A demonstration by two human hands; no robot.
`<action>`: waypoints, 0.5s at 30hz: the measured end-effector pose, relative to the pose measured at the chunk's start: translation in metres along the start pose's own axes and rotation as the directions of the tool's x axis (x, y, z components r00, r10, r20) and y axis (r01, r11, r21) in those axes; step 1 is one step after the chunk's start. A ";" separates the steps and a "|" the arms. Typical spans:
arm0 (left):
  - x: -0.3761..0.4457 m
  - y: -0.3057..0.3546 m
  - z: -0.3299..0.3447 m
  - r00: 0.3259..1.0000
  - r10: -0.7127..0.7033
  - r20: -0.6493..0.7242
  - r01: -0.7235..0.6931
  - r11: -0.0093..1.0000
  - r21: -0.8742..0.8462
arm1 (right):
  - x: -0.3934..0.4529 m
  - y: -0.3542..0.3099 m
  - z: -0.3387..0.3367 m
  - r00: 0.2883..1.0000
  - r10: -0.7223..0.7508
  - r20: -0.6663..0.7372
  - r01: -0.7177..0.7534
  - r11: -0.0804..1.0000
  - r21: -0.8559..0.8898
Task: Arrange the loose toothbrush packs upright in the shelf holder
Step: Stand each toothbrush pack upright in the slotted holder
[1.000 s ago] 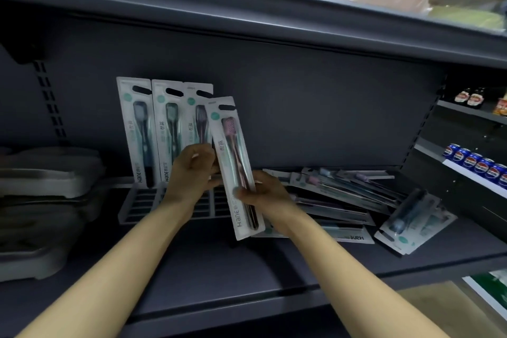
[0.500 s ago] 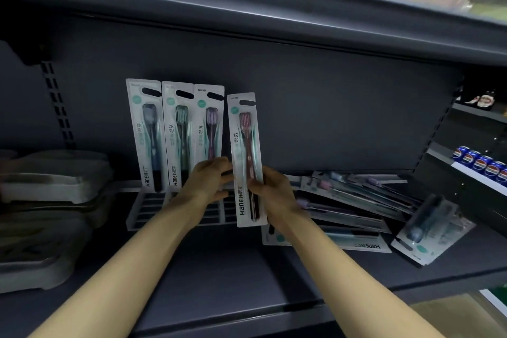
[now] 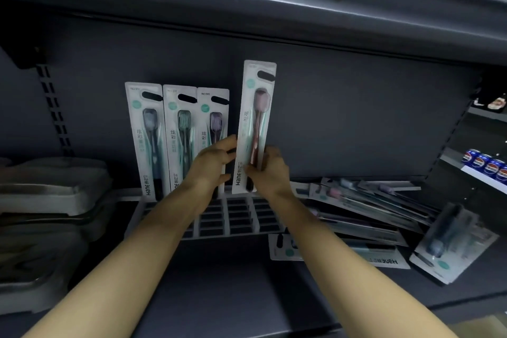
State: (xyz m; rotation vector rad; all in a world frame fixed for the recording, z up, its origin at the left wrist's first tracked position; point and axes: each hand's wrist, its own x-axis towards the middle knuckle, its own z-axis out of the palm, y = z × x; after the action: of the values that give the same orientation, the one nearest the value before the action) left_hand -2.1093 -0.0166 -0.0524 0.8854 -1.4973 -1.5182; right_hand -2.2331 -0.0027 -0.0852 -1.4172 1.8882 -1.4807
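Now; right hand [image 3: 270, 173] pinches upright pink pack [image 3: 255, 129]; left hand [image 3: 211, 166] steadies

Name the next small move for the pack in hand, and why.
Probably lower the pink toothbrush pack into the slotted holder beside the three standing packs: the right hand holds it upright just above the slots, the left hand alongside.

Three toothbrush packs [image 3: 175, 140] stand upright side by side in the back row of the white slotted holder [image 3: 236, 217], against the shelf's rear wall. A fourth pack with a pink brush [image 3: 256, 123] is upright just above the holder, to their right. The loose packs [image 3: 365, 211] lie flat in an overlapping pile on the shelf, right of the holder.
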 end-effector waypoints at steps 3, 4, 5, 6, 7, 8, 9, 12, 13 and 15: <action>0.005 -0.008 -0.003 1.000 -0.004 -0.026 0.003 1.000 -0.029 | 0.006 0.005 0.010 0.999 0.015 -0.028 -0.016 0.999 -0.030; 0.006 -0.011 -0.004 0.999 -0.005 -0.035 0.004 0.999 -0.040 | 0.007 0.006 0.012 1.000 0.010 -0.028 -0.011 0.999 -0.036; 0.008 -0.014 -0.005 0.999 -0.007 -0.043 0.005 0.999 -0.048 | 0.008 0.007 0.015 1.000 0.006 -0.025 -0.007 0.999 -0.039; 0.009 -0.017 -0.005 0.999 -0.006 -0.048 0.004 0.999 -0.045 | 0.009 0.008 0.017 1.000 0.003 -0.020 -0.004 0.999 -0.039; 0.010 -0.020 -0.006 0.998 -0.003 -0.055 0.001 1.000 -0.027 | 0.010 0.008 0.019 1.000 0.001 -0.017 -0.002 0.999 -0.046; 0.011 -0.023 -0.006 0.998 0.001 -0.063 -0.001 1.000 -0.003 | 0.011 0.010 0.022 1.000 0.002 -0.014 -0.003 0.998 -0.057; 0.013 -0.026 -0.006 0.997 0.002 -0.074 -0.001 1.000 0.017 | 0.011 0.011 0.024 1.000 0.006 -0.012 -0.007 0.998 -0.068; 0.018 -0.037 -0.007 0.995 0.000 -0.098 0.007 0.998 0.068 | 0.013 0.016 0.029 1.000 0.009 -0.001 -0.009 0.995 -0.097; 0.019 -0.039 -0.007 0.995 -0.001 -0.099 0.009 0.996 0.089 | 0.013 0.018 0.030 1.000 0.005 -0.004 -0.005 0.994 -0.106; 0.021 -0.044 -0.005 0.996 0.000 -0.086 0.010 0.994 0.112 | 0.013 0.020 0.031 1.000 0.007 -0.015 -0.008 0.995 -0.096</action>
State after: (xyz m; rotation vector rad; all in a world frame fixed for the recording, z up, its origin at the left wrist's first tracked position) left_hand -2.1165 -0.0388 -0.0953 1.0082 -1.5306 -1.3925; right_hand -2.2248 -0.0312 -0.1112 -1.4436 1.9953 -1.4178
